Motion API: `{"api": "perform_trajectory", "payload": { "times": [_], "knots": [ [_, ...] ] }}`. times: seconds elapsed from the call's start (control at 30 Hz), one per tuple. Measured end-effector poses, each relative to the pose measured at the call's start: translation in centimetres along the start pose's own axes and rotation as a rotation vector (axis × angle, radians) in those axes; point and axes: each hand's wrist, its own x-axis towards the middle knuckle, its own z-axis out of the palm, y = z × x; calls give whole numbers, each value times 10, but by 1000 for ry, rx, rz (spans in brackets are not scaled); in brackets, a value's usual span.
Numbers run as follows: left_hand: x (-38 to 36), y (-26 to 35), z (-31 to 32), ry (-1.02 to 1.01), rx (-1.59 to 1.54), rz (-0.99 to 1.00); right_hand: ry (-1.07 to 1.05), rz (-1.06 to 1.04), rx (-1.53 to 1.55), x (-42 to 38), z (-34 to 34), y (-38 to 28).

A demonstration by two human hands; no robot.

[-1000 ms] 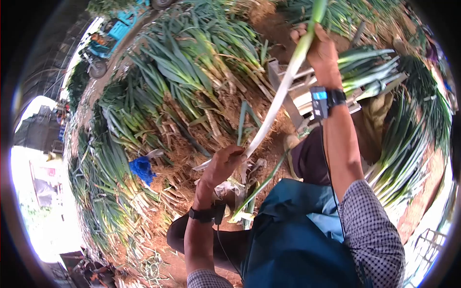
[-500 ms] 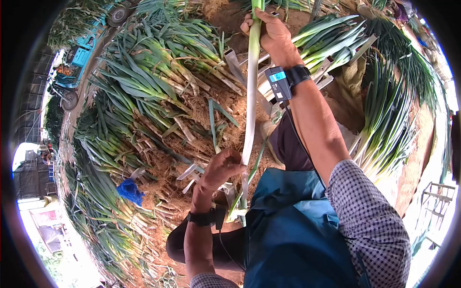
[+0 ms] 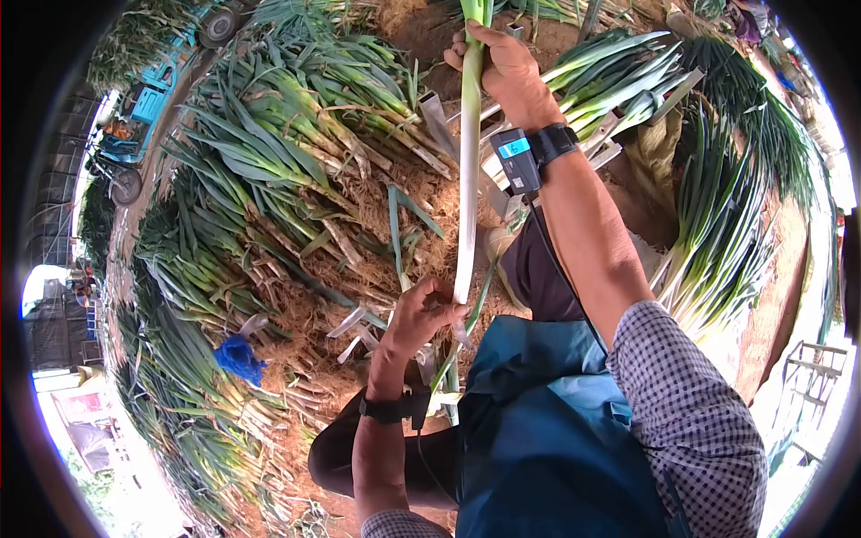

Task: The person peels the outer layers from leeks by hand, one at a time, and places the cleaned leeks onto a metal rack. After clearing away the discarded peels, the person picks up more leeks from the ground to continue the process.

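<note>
A long leek [image 3: 469, 188] stands nearly upright in front of me, white below and green at the top. My right hand [image 3: 507, 72] is closed around its green upper part. At the bottom white end, my left hand [image 3: 423, 314] is closed, thumb and fingers pinching there. A thin pale strip of peel [image 3: 461, 334] hangs just below those fingers. Cut leaf pieces [image 3: 446, 368] lie beneath, close to my knee.
A large heap of untrimmed leeks [image 3: 296, 179] with roots fills the left. Cleaned leeks [image 3: 619, 76] lie across a metal stand [image 3: 439, 124] ahead, and more leeks [image 3: 726, 215] are stacked at right. A blue cloth [image 3: 240, 360] sits at left; a blue cart [image 3: 152, 94] stands farther off.
The leek and my right hand have shifted slightly left. My left hand has moved a little right at the lower end, and the hanging peel strip looks shorter.
</note>
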Motion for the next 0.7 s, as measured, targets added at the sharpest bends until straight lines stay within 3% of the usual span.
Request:
{"api": "perform_trajectory", "payload": {
  "times": [0.1,0.37,0.47,0.53,0.63,0.7],
  "knots": [
    [-6,5,-3,-38,-103,-42,6,48,24,9,-8,2],
    [-9,15,3,-31,-251,-48,-88,-80,-146,-9,-22,-7],
    [-8,9,6,-19,-93,-69,-89,-142,-214,-10,-22,-1],
    [-5,3,7,32,73,21,30,-31,-102,-7,-14,-1],
    [-8,1,6,101,316,157,75,-43,-152,-6,-7,7],
    [-10,1,8,181,395,115,110,-36,-172,-2,-1,11]
  ]
}}
